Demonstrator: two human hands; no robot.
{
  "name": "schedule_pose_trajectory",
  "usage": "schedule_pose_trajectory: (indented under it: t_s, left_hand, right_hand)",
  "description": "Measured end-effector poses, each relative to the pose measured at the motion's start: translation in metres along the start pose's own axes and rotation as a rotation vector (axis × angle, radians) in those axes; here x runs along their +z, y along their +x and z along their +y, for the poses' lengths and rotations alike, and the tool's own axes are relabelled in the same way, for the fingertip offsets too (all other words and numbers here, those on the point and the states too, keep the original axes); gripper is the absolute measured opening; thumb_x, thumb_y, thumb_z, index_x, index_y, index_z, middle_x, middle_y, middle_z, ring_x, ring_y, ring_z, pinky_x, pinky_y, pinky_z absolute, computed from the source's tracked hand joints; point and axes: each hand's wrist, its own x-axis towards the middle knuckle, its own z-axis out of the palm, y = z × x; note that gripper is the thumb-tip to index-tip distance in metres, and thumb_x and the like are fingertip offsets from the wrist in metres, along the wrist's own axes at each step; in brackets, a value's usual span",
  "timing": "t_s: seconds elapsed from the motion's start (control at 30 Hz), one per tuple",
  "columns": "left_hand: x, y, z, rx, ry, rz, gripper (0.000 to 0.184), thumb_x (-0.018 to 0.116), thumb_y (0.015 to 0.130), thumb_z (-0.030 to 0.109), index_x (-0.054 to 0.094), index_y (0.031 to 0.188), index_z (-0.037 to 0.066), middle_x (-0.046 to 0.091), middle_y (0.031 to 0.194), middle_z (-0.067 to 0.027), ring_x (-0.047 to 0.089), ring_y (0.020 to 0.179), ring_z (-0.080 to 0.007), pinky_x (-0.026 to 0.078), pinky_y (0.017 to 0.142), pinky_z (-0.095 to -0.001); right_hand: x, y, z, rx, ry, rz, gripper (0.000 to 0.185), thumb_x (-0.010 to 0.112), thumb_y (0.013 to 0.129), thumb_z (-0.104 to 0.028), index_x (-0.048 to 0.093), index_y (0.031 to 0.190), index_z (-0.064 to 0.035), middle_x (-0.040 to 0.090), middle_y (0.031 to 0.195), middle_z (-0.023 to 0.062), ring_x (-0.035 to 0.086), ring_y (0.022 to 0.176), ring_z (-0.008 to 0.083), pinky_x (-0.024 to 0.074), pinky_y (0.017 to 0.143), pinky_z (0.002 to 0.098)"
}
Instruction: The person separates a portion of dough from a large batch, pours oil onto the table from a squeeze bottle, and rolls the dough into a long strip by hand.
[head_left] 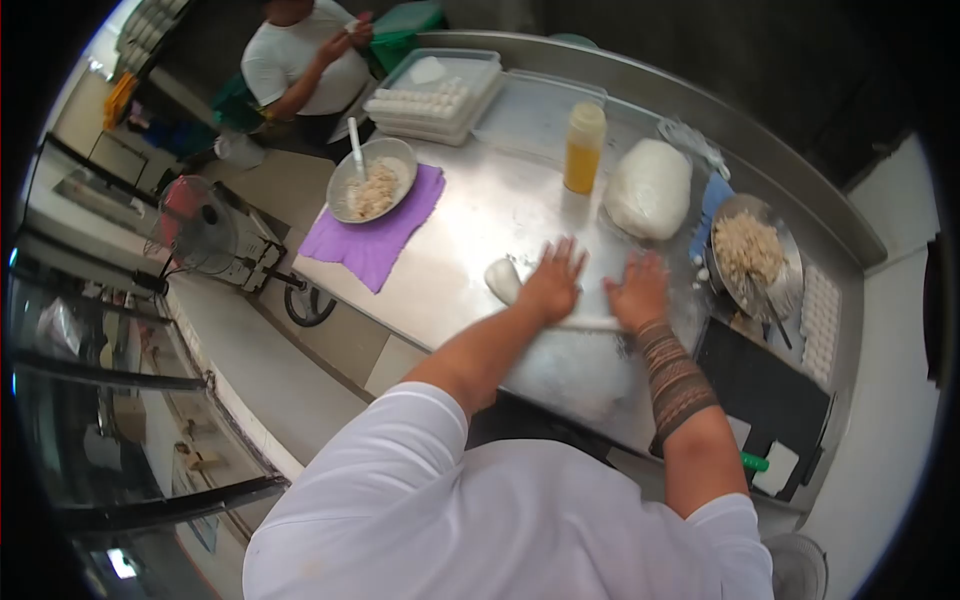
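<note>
My left hand (pixel 552 282) lies palm down on the metal table (pixel 470 240), its fingers spread. Beside it, at its left, is a small white dough piece (pixel 503 281). My right hand (pixel 637 288) is also flat with fingers apart, to the right of the left one. A pale strip, seemingly dough, shows between and under the two palms; its ends are hidden. Above the right hand sits a large wrapped white dough mass (pixel 649 188). A bottle of yellow liquid (pixel 584 150) stands upright just left of that mass.
A bowl of filling with a white spoon (pixel 372 185) rests on a purple cloth (pixel 400 232). Stacked trays (pixel 437 95) stand at the back. At the right are a metal bowl of filling (pixel 750 250), a tray of small white pieces (pixel 821 325) and a black board (pixel 765 395). Another person (pixel 305 60) stands beyond.
</note>
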Motion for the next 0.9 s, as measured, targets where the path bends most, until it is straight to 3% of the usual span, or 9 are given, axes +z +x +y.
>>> schedule_pose_trajectory:
  t_s: [0.07, 0.1, 0.17, 0.23, 0.3, 0.43, 0.5, 0.63, 0.9]
  left_hand:
    - [0.031, -0.029, 0.004, 0.105, -0.003, -0.002, 0.075, 0.053, 0.098, 0.032, 0.034, 0.159, -0.007, 0.027, 0.168, -0.0308, 0.023, 0.158, -0.0456, 0.013, 0.131, -0.0574]
    - [0.029, -0.055, 0.007, 0.194, -0.259, 0.158, 0.085, 0.057, 0.092, 0.039, 0.033, 0.159, -0.008, 0.028, 0.168, -0.0311, 0.022, 0.158, -0.0467, 0.012, 0.131, -0.0588]
    - [0.022, -0.101, 0.023, 0.142, -0.109, -0.173, 0.096, 0.062, 0.084, 0.046, 0.033, 0.159, -0.008, 0.028, 0.167, -0.0341, 0.018, 0.159, -0.0482, 0.009, 0.131, -0.0605]
    - [0.011, -0.161, 0.044, 0.112, -0.077, -0.264, 0.089, 0.056, 0.093, 0.044, 0.030, 0.161, -0.007, 0.024, 0.170, -0.0308, 0.018, 0.160, -0.0466, 0.009, 0.130, -0.0613]
    - [-0.004, -0.194, 0.051, 0.060, -0.295, -0.259, 0.082, 0.049, 0.101, 0.045, 0.027, 0.163, -0.004, 0.021, 0.172, -0.0271, 0.017, 0.161, -0.0452, 0.009, 0.128, -0.0644]
    - [-0.031, -0.120, 0.028, -0.150, 0.052, -0.388, 0.078, 0.047, 0.104, 0.050, 0.026, 0.167, 0.007, 0.020, 0.171, -0.0304, 0.020, 0.157, -0.0521, 0.015, 0.122, -0.0746]
    - [-0.021, -0.075, -0.011, -0.264, 0.077, -0.174, 0.080, 0.050, 0.104, 0.050, 0.022, 0.169, 0.010, 0.017, 0.171, -0.0337, 0.017, 0.156, -0.0566, 0.013, 0.122, -0.0742]
    - [-0.023, -0.021, -0.042, -0.112, 0.092, -0.009, 0.076, 0.054, 0.103, 0.045, 0.028, 0.168, 0.014, 0.020, 0.171, -0.0304, 0.017, 0.159, -0.0493, 0.007, 0.127, -0.0665]
    - [-0.025, -0.227, 0.031, -0.003, -0.152, -0.302, 0.087, 0.058, 0.096, 0.055, 0.033, 0.165, 0.008, 0.027, 0.171, -0.0231, 0.025, 0.158, -0.0462, 0.015, 0.124, -0.0677]
  right_hand:
    - [0.020, -0.002, -0.047, -0.281, 0.184, -0.055, 0.090, 0.055, 0.102, -0.052, 0.027, 0.162, 0.0081, 0.022, 0.168, 0.0343, 0.015, 0.160, 0.0457, 0.0106, 0.129, 0.0608]
    - [0.042, -0.020, -0.069, -0.429, 0.312, -0.059, 0.091, 0.056, 0.101, -0.049, 0.024, 0.162, 0.0095, 0.021, 0.169, 0.0343, 0.014, 0.161, 0.0453, 0.0110, 0.129, 0.0608]
    - [0.065, -0.080, -0.094, -0.477, 0.339, 0.002, 0.092, 0.057, 0.100, -0.046, 0.020, 0.163, 0.0106, 0.020, 0.169, 0.0335, 0.016, 0.160, 0.0455, 0.0138, 0.128, 0.0613]
    - [0.047, -0.139, -0.097, -0.484, 0.414, -0.088, 0.090, 0.055, 0.101, -0.047, 0.020, 0.164, 0.0075, 0.021, 0.169, 0.0332, 0.018, 0.160, 0.0464, 0.0154, 0.128, 0.0609]
    - [0.048, -0.147, -0.083, -0.500, 0.308, -0.147, 0.089, 0.054, 0.101, -0.050, 0.022, 0.165, 0.0044, 0.021, 0.169, 0.0329, 0.019, 0.159, 0.0471, 0.0160, 0.127, 0.0633]
    - [0.055, -0.095, -0.078, -0.352, -0.077, 0.024, 0.090, 0.052, 0.101, -0.059, 0.028, 0.165, -0.0008, 0.022, 0.169, 0.0324, 0.020, 0.159, 0.0461, 0.0144, 0.125, 0.0687]
    - [0.032, -0.039, -0.083, -0.175, -0.045, 0.155, 0.093, 0.051, 0.100, -0.065, 0.031, 0.164, -0.0005, 0.023, 0.169, 0.0323, 0.020, 0.159, 0.0458, 0.0117, 0.124, 0.0716]
    - [0.035, -0.001, -0.070, -0.067, -0.040, 0.268, 0.095, 0.049, 0.100, -0.067, 0.030, 0.163, 0.0021, 0.023, 0.169, 0.0336, 0.017, 0.159, 0.0457, 0.0102, 0.125, 0.0699]
    - [0.051, -0.218, -0.036, -0.202, 0.086, -0.063, 0.096, 0.055, 0.097, -0.064, 0.031, 0.163, 0.0010, 0.028, 0.169, 0.0265, 0.026, 0.159, 0.0402, 0.0167, 0.127, 0.0630]
